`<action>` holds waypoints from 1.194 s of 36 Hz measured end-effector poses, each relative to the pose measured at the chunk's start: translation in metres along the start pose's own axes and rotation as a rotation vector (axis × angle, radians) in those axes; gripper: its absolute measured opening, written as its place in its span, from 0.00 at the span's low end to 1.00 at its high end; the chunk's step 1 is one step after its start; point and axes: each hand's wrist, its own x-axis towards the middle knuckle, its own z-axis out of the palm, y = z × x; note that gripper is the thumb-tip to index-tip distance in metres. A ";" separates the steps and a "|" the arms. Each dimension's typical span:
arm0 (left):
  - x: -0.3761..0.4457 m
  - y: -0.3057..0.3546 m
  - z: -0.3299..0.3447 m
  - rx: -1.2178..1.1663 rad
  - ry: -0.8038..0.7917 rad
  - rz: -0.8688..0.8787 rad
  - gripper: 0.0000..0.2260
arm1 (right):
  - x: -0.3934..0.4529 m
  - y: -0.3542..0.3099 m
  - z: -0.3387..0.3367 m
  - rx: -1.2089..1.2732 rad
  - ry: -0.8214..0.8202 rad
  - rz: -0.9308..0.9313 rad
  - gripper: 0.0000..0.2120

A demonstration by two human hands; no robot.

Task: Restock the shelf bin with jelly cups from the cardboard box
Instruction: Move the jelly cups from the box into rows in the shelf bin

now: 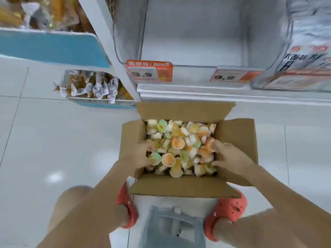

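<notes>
Open brown cardboard box (188,188) on floor, heaped with small pastel-lidded jelly cups (177,143). Left hand (141,154) and right hand (227,156) dig in from opposite box walls, fingers curled round cups. Clear empty shelf bin (197,42) sits above the box. Scoop inward, lift level to avoid spills.

There is only one view, from a camera on the person's head. It looks forward and steeply down, almost straight above the open cardboard box (180,187), which sits near the middle of the picture and quite close. Beyond the box the view reaches the shelf bin (195,33); below the box are the person's own feet.
</notes>
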 end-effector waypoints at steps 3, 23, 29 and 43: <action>0.033 -0.023 0.014 0.137 0.030 -0.024 0.21 | 0.029 0.016 0.023 0.044 0.029 0.042 0.21; 0.041 -0.057 0.049 0.172 0.231 0.036 0.20 | 0.026 0.031 0.084 0.007 0.116 0.156 0.25; 0.019 -0.047 0.072 0.037 0.268 0.101 0.18 | 0.024 -0.012 0.098 0.232 0.280 0.100 0.21; 0.078 -0.007 0.084 0.179 0.223 0.214 0.23 | 0.087 -0.016 0.114 0.086 0.334 0.067 0.25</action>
